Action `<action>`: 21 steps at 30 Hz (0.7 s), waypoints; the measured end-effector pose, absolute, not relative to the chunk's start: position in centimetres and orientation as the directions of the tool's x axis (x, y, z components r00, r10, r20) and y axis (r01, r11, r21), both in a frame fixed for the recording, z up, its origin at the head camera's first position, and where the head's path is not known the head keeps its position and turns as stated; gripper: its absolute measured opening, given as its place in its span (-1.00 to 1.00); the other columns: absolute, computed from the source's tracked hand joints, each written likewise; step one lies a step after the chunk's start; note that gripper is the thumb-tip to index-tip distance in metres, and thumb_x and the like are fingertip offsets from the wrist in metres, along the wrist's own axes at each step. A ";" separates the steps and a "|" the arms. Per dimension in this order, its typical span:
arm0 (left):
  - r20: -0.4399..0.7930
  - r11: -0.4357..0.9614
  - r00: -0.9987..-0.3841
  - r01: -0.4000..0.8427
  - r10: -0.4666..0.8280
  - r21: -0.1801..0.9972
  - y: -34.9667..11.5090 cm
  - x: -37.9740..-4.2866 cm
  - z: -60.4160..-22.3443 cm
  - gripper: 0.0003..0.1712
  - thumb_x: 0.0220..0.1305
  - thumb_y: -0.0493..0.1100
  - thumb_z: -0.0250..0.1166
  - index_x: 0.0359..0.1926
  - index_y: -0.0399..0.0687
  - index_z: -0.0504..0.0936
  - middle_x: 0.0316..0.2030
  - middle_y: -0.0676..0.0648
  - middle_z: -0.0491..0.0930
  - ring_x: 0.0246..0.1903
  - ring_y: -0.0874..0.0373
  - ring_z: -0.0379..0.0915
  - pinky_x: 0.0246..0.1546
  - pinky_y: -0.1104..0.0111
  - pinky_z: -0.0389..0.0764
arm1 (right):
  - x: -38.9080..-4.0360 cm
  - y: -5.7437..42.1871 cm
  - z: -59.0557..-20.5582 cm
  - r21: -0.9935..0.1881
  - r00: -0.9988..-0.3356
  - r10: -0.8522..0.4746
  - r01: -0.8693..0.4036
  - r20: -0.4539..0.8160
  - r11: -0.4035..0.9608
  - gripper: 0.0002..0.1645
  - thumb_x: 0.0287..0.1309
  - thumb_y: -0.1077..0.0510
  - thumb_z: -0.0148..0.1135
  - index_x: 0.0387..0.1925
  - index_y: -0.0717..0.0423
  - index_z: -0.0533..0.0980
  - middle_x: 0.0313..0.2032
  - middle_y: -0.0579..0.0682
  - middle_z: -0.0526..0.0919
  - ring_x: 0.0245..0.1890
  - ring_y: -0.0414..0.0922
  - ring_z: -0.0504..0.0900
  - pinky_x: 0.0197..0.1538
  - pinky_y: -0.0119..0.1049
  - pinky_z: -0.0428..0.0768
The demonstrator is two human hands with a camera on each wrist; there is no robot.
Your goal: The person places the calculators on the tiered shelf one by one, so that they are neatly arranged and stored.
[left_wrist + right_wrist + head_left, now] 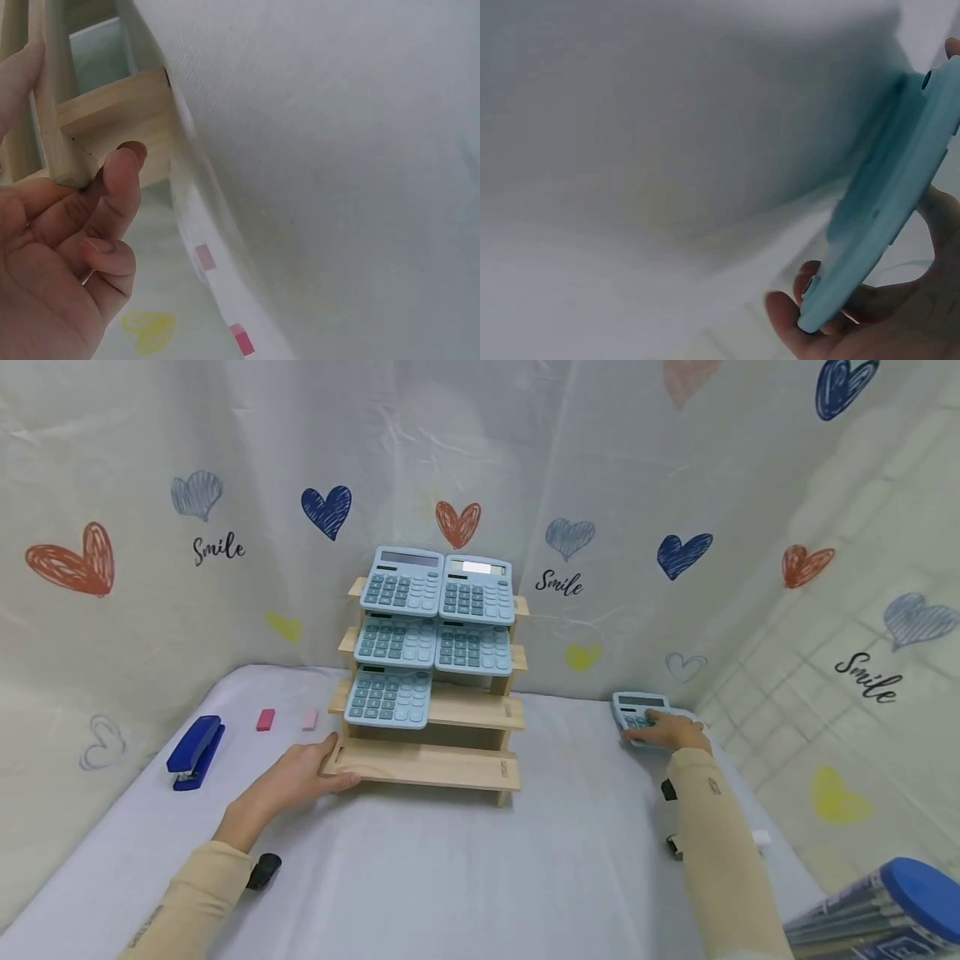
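Note:
My left hand [300, 774] grips the left end of a stepped wooden rack [427, 764] at its lowest shelf, thumb along the front. In the left wrist view, curled fingers [112, 195] lie against the wooden end piece. Several light-blue calculators [401, 581] lean on the rack: two on the top tier, two on the second, one at the left of the third. At the back right, my right hand [671, 732] holds another light-blue calculator [637, 700] by its edges. The right wrist view shows this calculator [889, 210] edge-on, tilted over the white cloth, its keys partly hidden by the hand.
A blue stapler [197, 753] lies at the left, near a dark pink eraser [266, 719] and a paler one [310, 719]. A blue-lidded tub [877, 914] of pens stands front right. Behind the white-covered table [450, 868] hangs a heart-printed curtain [480, 460].

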State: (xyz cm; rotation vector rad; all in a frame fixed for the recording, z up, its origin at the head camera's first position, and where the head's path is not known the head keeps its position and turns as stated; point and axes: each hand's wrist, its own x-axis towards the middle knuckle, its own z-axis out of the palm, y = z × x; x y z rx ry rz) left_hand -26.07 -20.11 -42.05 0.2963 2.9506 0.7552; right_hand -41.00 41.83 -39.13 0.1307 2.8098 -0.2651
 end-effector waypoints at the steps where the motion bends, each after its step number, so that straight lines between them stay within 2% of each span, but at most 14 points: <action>1: -0.031 0.860 -0.977 0.170 0.210 0.482 -20.0 -26.1 -42.0 0.21 0.23 0.37 0.30 0.48 -0.50 0.09 0.35 -0.55 0.30 0.13 -0.20 0.48 0.22 -0.16 0.44 | -40.9 41.5 -38.9 -0.172 -0.952 0.043 0.100 -0.304 0.980 0.28 0.18 -0.63 -0.06 0.59 0.10 -0.12 0.44 0.65 -0.16 0.34 0.76 -0.15 0.23 0.59 0.17; 5: -0.011 0.862 -0.977 0.183 0.214 0.473 -20.0 -26.1 -42.1 0.22 0.22 0.39 0.30 0.46 -0.52 0.11 0.34 -0.56 0.32 0.17 -0.25 0.48 0.21 -0.16 0.45 | -40.4 39.5 -37.7 -0.200 -0.974 -0.029 0.016 -0.223 0.980 0.23 0.21 -0.60 -0.07 0.58 0.12 -0.06 0.43 0.63 0.01 0.32 0.61 0.15 0.22 0.49 0.27; 9: -0.002 0.859 -0.975 0.196 0.223 0.474 -20.0 -26.0 -42.4 0.22 0.22 0.39 0.30 0.45 -0.54 0.13 0.33 -0.56 0.33 0.19 -0.27 0.48 0.20 -0.16 0.46 | -38.8 36.8 -36.7 -0.237 -0.988 -0.072 -0.038 -0.134 0.971 0.21 0.19 -0.60 -0.06 0.60 0.02 -0.07 0.38 0.62 0.17 0.13 0.40 0.41 0.04 0.22 0.47; 12: -0.004 0.858 -0.974 0.199 0.228 0.474 -20.0 -26.0 -42.4 0.22 0.22 0.40 0.29 0.45 -0.54 0.13 0.33 -0.57 0.32 0.19 -0.26 0.48 0.20 -0.16 0.46 | -36.5 34.7 -35.8 -0.282 -0.993 -0.091 -0.067 -0.076 0.957 0.18 0.19 -0.60 -0.05 0.60 -0.05 -0.05 0.34 0.55 0.30 0.00 0.23 0.44 -0.12 -0.04 0.45; 14: -0.007 0.857 -0.974 0.196 0.227 0.476 -20.0 -26.0 -42.4 0.22 0.22 0.39 0.29 0.45 -0.54 0.12 0.34 -0.57 0.30 0.17 -0.24 0.48 0.20 -0.16 0.46 | -34.7 33.2 -35.1 -0.311 -0.993 -0.109 -0.091 -0.042 0.946 0.15 0.20 -0.59 -0.03 0.60 -0.08 -0.02 0.28 0.49 0.38 -0.03 0.17 0.45 -0.17 -0.14 0.41; 21: -0.008 0.859 -0.975 0.192 0.222 0.475 -20.1 -26.1 -42.1 0.22 0.23 0.38 0.30 0.46 -0.53 0.10 0.34 -0.57 0.30 0.06 -0.17 0.49 0.17 -0.14 0.48 | -28.3 28.2 -32.9 -0.324 -0.971 -0.233 -0.240 0.060 0.915 0.02 0.19 -0.45 0.12 0.55 -0.14 0.15 0.21 0.40 0.47 -0.07 0.09 0.47 -0.22 -0.24 0.38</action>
